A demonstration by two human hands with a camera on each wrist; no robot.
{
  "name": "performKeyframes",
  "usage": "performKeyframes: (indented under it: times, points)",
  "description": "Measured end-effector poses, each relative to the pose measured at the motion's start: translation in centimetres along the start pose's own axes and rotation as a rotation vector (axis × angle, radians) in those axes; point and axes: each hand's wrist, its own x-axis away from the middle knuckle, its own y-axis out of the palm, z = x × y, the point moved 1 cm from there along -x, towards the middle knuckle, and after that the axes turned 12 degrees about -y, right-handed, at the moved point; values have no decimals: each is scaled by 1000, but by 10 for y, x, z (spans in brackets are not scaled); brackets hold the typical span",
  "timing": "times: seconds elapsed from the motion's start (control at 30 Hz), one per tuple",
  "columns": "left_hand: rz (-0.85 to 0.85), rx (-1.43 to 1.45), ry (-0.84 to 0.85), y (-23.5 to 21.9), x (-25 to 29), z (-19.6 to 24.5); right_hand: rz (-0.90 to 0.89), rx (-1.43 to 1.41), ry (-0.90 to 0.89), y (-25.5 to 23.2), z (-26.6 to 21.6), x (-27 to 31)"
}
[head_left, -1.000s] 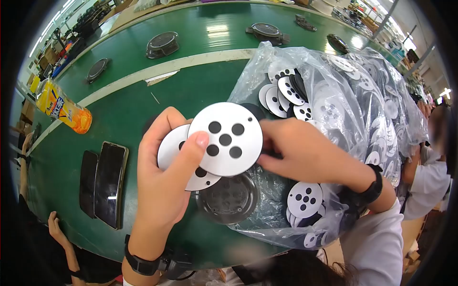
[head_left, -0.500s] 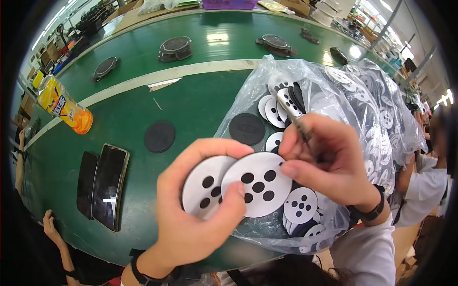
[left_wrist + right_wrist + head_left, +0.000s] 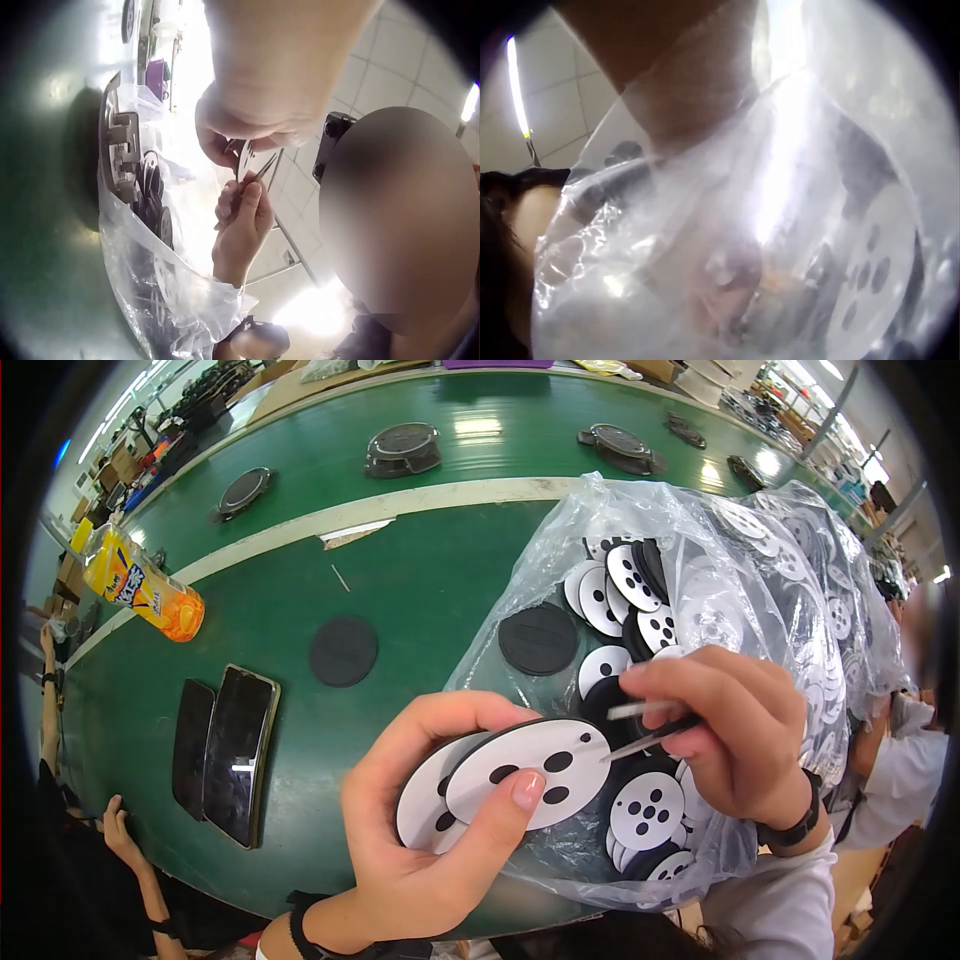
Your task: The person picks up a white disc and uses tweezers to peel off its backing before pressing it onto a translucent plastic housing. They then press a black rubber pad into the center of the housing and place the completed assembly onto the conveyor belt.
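Note:
My left hand (image 3: 425,865) holds two overlapping white discs with round black holes, its thumb across the front disc (image 3: 530,743). The rear disc (image 3: 412,815) shows at the left. In my right hand (image 3: 745,735) I pinch metal tweezers (image 3: 640,710), arms apart, with one tip right at the front disc's edge by its small hole. The left wrist view shows the tweezers (image 3: 266,165) beside the disc (image 3: 241,161), seen nearly edge-on. Clear plastic covers most of the right wrist view. One black disc (image 3: 343,650) lies on the green table; another black disc (image 3: 538,638) lies on the bag's edge.
A clear bag (image 3: 500,700) full of white and black discs spreads over the right side. Two phones (image 3: 240,755) and an orange drink bottle (image 3: 145,590) lie at the left. Round dark housings (image 3: 403,448) sit along the belt behind a pale strip. Other people sit at both sides.
Both hands have come lower and to the right with the discs, uncovering the two black discs. The right hand has turned, and its tweezers now point left at the front disc's edge.

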Motion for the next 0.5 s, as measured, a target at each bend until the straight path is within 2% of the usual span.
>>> performKeyframes:
  times: [0.13,0.2,0.3,0.43,0.5]
  points:
    - [-3,-9,6,0,0,2,3,25,-35,1,-5,-2]
    - [56,-126,26,2,2,3,-25,70,-38,1,-7,-1]
    - [140,-157,32,2,6,3,-76,148,-45,-4,-11,-2]
    - [175,-141,16,4,7,1,-97,185,-42,-2,-15,-3]
    - [170,-75,-33,5,7,0,-40,182,-29,1,-13,-2]
